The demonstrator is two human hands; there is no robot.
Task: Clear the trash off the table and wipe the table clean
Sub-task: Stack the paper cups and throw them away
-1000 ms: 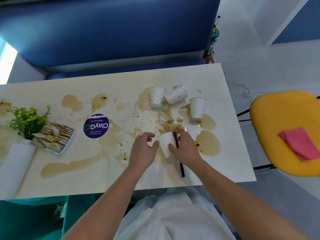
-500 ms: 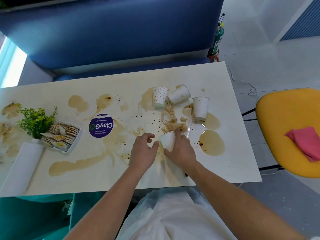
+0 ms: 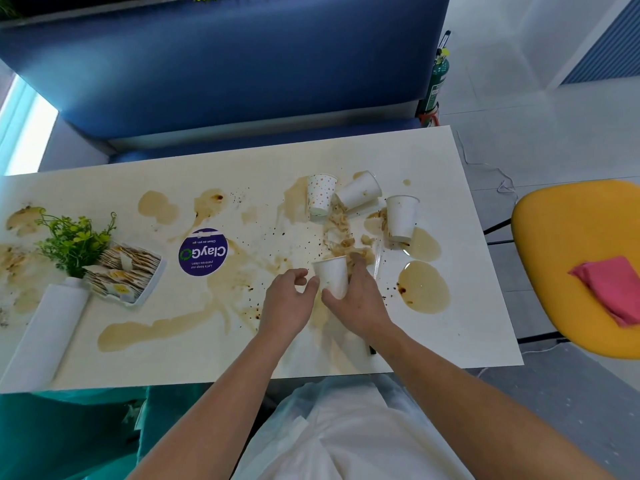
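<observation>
A white paper cup (image 3: 331,276) stands tilted near the table's middle front. My right hand (image 3: 360,299) grips it from the right, fingertips reaching the wet food scraps (image 3: 341,233) behind it. My left hand (image 3: 287,301) is just left of the cup with fingers loosely curled and the thumb tip at the cup's side. Three more cups lie tipped beyond: a dotted cup (image 3: 322,199) and two white cups (image 3: 358,190) (image 3: 401,218). Brown puddles (image 3: 424,289) and smears cover the table (image 3: 467,334).
A clear straw (image 3: 378,261) lies right of my hand; a black straw end (image 3: 372,350) shows under my forearm. At left are a plant in a white vase (image 3: 55,323), a sachet tray (image 3: 128,275) and a purple sticker (image 3: 203,251). A pink cloth (image 3: 613,289) lies on the yellow chair (image 3: 561,237). A white bag (image 3: 346,431) is in my lap.
My right hand has shifted slightly forward on the cup toward the scraps. The black straw once beside the cup now lies mostly hidden under my right forearm. My left hand stays put.
</observation>
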